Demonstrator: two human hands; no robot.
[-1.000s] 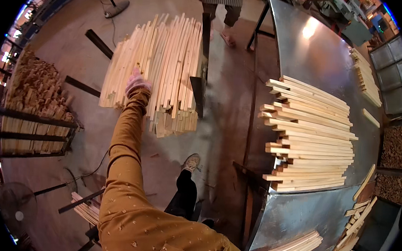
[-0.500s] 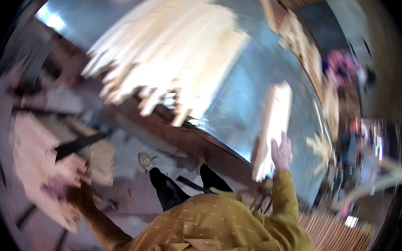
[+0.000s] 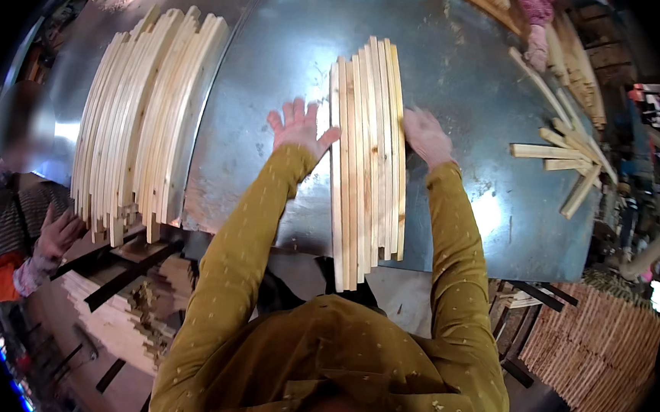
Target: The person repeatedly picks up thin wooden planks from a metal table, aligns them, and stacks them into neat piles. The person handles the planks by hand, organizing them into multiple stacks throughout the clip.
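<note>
A row of pale wooden strips lies side by side on the metal tabletop in front of me, the near ends uneven and jutting past the table's front edge. My left hand is on the row's left side, fingers spread, with its thumb at the outermost strip. On the opposite side, my right hand has its fingertips against the row's right edge; its fingers are stretched out and slightly blurred. Neither hand is wrapped round a strip.
A wider batch of strips lies to the left on the metal table. Short offcuts are scattered at right. Another person's hand is at the left batch; a pink-sleeved hand is at far right. Stacked wood stands lower right.
My view has turned. My left hand has come up from the wood stack at lower left to the tabletop row. My right hand has moved from on top of the strips to their right side.
</note>
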